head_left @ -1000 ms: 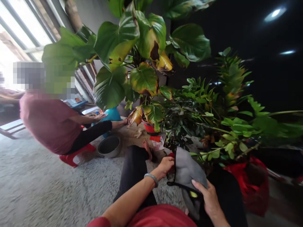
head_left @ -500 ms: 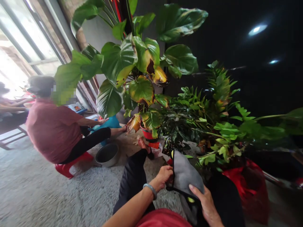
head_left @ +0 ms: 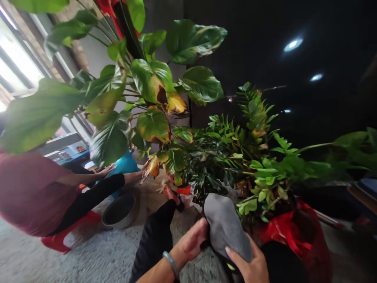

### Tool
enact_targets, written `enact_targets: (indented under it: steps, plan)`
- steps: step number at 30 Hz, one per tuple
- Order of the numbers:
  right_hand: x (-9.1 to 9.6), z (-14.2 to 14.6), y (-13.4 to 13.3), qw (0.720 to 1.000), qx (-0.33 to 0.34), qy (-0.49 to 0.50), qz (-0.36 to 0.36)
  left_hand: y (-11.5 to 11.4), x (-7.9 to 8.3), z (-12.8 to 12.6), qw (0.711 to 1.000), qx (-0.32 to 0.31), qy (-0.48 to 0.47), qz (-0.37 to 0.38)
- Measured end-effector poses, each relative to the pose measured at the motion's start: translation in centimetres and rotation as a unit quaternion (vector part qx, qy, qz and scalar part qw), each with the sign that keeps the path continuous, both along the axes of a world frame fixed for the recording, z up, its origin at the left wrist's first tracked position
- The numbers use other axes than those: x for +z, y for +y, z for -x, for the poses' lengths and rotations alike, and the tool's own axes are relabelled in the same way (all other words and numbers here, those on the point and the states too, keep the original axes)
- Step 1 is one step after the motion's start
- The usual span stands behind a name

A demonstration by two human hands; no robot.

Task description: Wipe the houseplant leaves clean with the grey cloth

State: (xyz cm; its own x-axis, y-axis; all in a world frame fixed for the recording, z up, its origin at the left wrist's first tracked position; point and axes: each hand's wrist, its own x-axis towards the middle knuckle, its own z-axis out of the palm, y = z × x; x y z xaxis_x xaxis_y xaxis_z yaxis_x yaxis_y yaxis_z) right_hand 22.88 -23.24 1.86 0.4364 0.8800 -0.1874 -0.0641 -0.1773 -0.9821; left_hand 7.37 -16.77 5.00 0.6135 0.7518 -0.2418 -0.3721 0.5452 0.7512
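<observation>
A grey cloth glove with a black cuff [head_left: 225,226] is held in front of me over my lap. My left hand [head_left: 191,242], with a bracelet on its wrist, pinches the glove's left edge. My right hand [head_left: 249,267] grips the glove from below right, fingers curled over the fabric. My black-trousered leg [head_left: 153,236] stretches forward toward the potted plants [head_left: 218,157].
A large-leaved plant [head_left: 147,98] rises ahead, its red pot [head_left: 184,191] near my foot. A red bag [head_left: 294,232] lies at right. A person in a maroon shirt [head_left: 32,192] sits on a red stool at left beside a metal bowl [head_left: 119,210] and a teal container [head_left: 125,165].
The view has swung right and up, so the seated person slid toward the left edge. Both hands stayed on the glove and drew it nearer, my left hand closing further onto its edge.
</observation>
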Motion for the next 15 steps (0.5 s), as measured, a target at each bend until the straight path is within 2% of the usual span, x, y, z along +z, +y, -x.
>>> enact_targets:
  steps: [3,7,11,15]
  plan:
    - [0.6,-0.1,0.2,0.998,-0.015,-0.023,-0.055,-0.4,1.1,-1.1,0.997,0.021,0.070,-0.037]
    - [1.6,-0.9,1.2,0.999,0.014,-0.005,-0.051,0.4,1.9,-2.0,0.989,0.104,0.098,0.036]
    - [2.1,-1.9,2.6,0.991,0.089,0.085,-0.048,1.6,3.4,-1.9,0.986,0.121,0.092,0.070]
    - [1.8,-2.1,3.4,0.981,0.146,0.118,-0.054,2.5,4.5,-2.1,0.987,0.124,0.087,0.045]
